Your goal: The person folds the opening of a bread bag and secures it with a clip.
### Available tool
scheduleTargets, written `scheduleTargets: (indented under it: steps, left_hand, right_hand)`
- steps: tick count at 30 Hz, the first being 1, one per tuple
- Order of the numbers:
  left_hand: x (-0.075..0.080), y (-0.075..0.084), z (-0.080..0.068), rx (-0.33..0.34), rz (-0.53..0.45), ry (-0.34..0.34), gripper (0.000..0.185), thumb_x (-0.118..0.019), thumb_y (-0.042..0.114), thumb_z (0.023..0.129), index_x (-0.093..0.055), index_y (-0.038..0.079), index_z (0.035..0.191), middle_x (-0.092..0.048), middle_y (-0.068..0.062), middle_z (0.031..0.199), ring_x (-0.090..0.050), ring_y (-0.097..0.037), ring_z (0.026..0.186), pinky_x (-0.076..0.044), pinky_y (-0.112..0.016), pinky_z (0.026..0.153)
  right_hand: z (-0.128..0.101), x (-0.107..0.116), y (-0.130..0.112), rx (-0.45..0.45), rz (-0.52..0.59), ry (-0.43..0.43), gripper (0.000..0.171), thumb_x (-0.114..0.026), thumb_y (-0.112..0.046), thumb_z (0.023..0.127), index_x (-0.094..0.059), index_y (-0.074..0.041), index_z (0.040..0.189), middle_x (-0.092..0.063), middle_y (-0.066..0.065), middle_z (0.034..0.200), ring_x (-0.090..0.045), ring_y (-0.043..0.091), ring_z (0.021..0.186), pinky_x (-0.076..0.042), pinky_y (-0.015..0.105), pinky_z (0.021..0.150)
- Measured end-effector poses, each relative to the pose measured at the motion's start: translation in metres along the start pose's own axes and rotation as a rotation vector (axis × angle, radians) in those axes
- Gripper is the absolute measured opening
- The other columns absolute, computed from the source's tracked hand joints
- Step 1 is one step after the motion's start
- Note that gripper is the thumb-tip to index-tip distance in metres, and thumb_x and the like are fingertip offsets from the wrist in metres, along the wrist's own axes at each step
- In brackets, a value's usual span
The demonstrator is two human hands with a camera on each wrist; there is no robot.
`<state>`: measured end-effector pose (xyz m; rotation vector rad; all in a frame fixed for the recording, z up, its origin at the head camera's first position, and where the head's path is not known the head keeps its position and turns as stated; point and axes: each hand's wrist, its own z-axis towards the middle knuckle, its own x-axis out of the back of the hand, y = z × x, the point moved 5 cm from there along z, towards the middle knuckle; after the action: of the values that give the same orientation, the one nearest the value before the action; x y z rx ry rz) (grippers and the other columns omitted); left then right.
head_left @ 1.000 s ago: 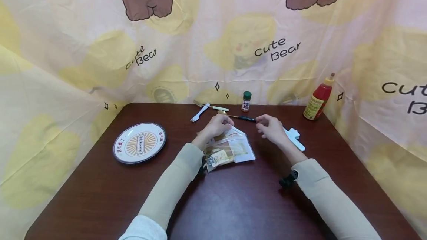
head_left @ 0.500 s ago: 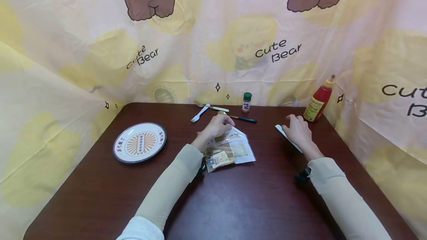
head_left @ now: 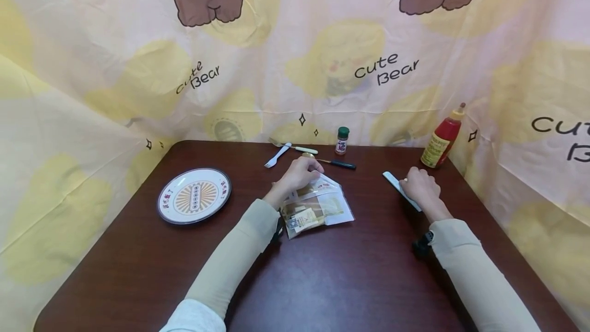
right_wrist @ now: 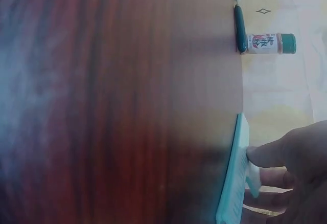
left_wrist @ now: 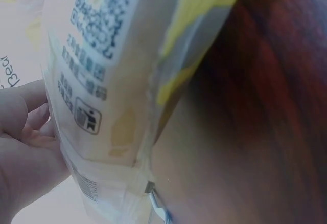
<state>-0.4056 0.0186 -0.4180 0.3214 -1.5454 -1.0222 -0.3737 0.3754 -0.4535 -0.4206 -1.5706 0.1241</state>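
A round white plate with a dark blue rim and an orange sunburst print (head_left: 194, 196) lies near the left edge of the dark brown wooden tabletop (head_left: 322, 281). Toward the far edge, a pale blue fork (head_left: 278, 155) crosses a metal fork with a pale green handle (head_left: 301, 149). In front of them is the left hand (head_left: 298, 173), its grip pinching the upper end of a clear plastic packet with printed labels (head_left: 313, 208) — the packet slants over the middle of the tabletop, and the left wrist view shows a square code and black characters on it.

Just behind that hand rests a gold spoon with a black handle (head_left: 341, 164), the handle pointing right. A small jar with a green cap and white label (head_left: 341, 141) stands upright beyond the handle, close to the far edge. Farther right, the right hand (head_left: 423, 187) has its grip on a long pale blue plastic clip (head_left: 395, 184), thumb against one side and fingers beyond; whether the clip touches the wood I cannot tell. A red sauce bottle with a yellow cap and label (head_left: 442, 138) stands near the far right corner.
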Motion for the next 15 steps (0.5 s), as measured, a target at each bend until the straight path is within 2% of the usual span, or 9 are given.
scheduleTargets:
  steps: [7,10,13,15]
  left_hand:
    - [0.001,0.0,-0.001,0.011,0.002,0.002,0.014,-0.066,0.01,0.102,-0.077,0.008,0.11,-0.074,-0.008,0.111,-0.063,-0.02,0.104,-0.049,-0.036,0.095]
    - [0.001,0.0,-0.001,0.001,-0.002,0.003,0.015,-0.065,0.01,0.102,-0.077,0.007,0.11,-0.074,-0.008,0.11,-0.063,-0.019,0.104,-0.049,-0.036,0.095]
    - [0.002,0.001,-0.001,-0.007,-0.007,0.002,0.015,-0.065,0.01,0.103,-0.077,0.007,0.111,-0.074,-0.008,0.109,-0.063,-0.018,0.103,-0.049,-0.035,0.096]
    - [0.002,0.001,-0.001,-0.008,-0.002,0.006,0.015,-0.065,0.01,0.103,-0.077,0.007,0.111,-0.074,-0.007,0.109,-0.063,-0.017,0.102,-0.049,-0.034,0.095]
  right_hand:
    - [-0.001,0.005,-0.013,0.08,0.035,-0.007,0.023,-0.06,-0.027,0.105,-0.058,-0.005,0.114,-0.067,0.022,0.106,-0.063,0.036,0.092,-0.046,0.048,0.069]
    - [-0.003,0.007,-0.019,0.119,0.15,-0.033,0.034,-0.066,-0.026,0.103,-0.06,-0.001,0.125,-0.066,0.027,0.119,-0.063,0.04,0.103,-0.051,0.05,0.078]
    - [-0.002,0.007,-0.024,0.153,0.267,-0.094,0.05,-0.072,-0.027,0.1,-0.06,0.004,0.137,-0.064,0.031,0.13,-0.065,0.038,0.108,-0.056,0.043,0.083]
    - [-0.002,0.005,-0.029,0.163,0.318,-0.142,0.052,-0.074,-0.029,0.099,-0.063,0.004,0.138,-0.065,0.032,0.131,-0.068,0.033,0.104,-0.058,0.039,0.083]
